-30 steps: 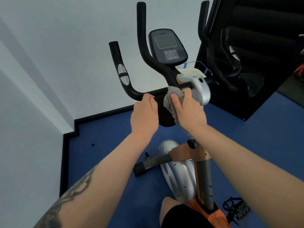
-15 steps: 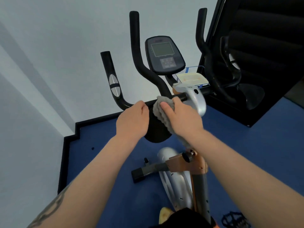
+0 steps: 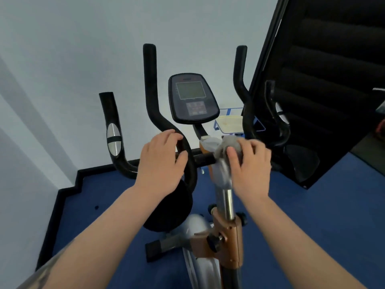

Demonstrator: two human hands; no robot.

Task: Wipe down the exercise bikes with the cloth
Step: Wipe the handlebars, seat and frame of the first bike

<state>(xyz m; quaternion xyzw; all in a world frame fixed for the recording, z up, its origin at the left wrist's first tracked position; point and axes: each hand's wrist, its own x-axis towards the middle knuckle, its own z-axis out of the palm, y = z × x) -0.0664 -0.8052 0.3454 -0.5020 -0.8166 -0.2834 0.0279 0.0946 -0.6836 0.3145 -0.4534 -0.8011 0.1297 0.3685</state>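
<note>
Cloth [image 3: 230, 146] — soft, light, bunches easily — is pressed on the bike's grey stem cap by right hand [image 3: 250, 165], fingers curled over it. Left hand [image 3: 161, 161] is wrapped round handlebar [image 3: 187, 161]; best gripped as a wad, approx. mid-cloth.

The right hand [image 3: 249, 163] covers most of the grey cloth [image 3: 228, 146], the left hand [image 3: 159, 161] hides part of the black handlebar [image 3: 188, 163], the buttons on the bike's screen [image 3: 192, 99] are too blurry to read, and the bottom edge cuts off both arms.
</note>
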